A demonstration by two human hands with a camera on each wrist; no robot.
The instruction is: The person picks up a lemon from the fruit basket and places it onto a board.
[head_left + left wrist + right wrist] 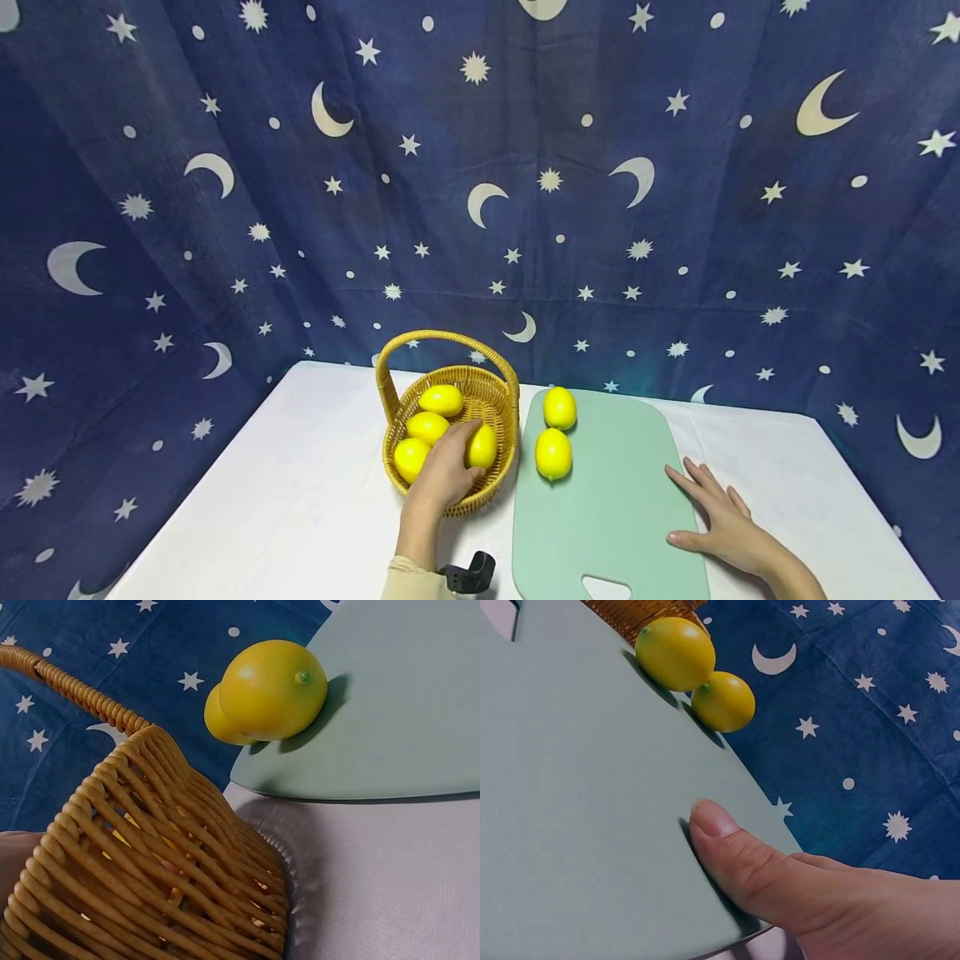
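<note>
My left hand reaches into a wicker basket and grips a lemon, the thumb on its near side and a finger across its far side. More lemons lie in the basket to the left of this hand. In the left wrist view the basket wall hides most of the hand and its lemon. My right hand spreads its fingers at the right edge of a pale green cutting board, holding nothing. Two lemons sit one behind the other on the board's left side.
The basket's tall hoop handle arches over its far part. A white-covered table carries the basket and board. Behind it hangs a dark blue curtain with moons and stars. A black band circles the left wrist.
</note>
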